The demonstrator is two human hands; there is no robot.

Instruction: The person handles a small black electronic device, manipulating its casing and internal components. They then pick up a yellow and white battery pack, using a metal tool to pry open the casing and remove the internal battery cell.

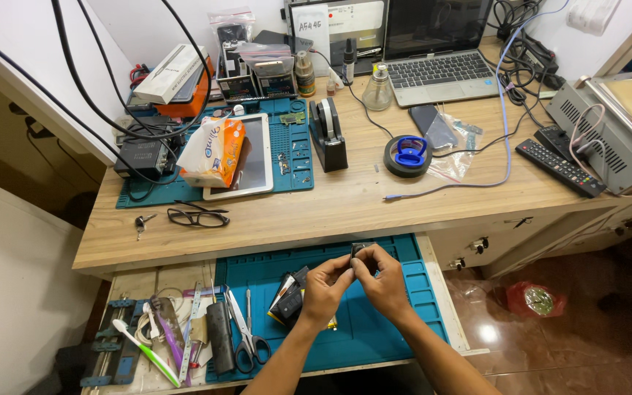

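Note:
My left hand [325,287] and my right hand [382,281] meet over a teal work mat [374,329] in a pulled-out drawer. Both pinch one small dark square part [360,250] between their fingertips. Under my left hand a small pile of dark parts and a yellow-edged piece [289,298] lies on the mat. Left of the mat lie scissors [246,340], tweezers and a green-and-white toothbrush [144,353].
The wooden desk [330,208] above carries a tablet [257,157] under a tissue pack [213,150], eyeglasses [197,216], a black tape dispenser [327,135], a tape roll with a blue suction cup [408,156], a laptop [433,51], a remote [559,167] and a grey machine [616,124].

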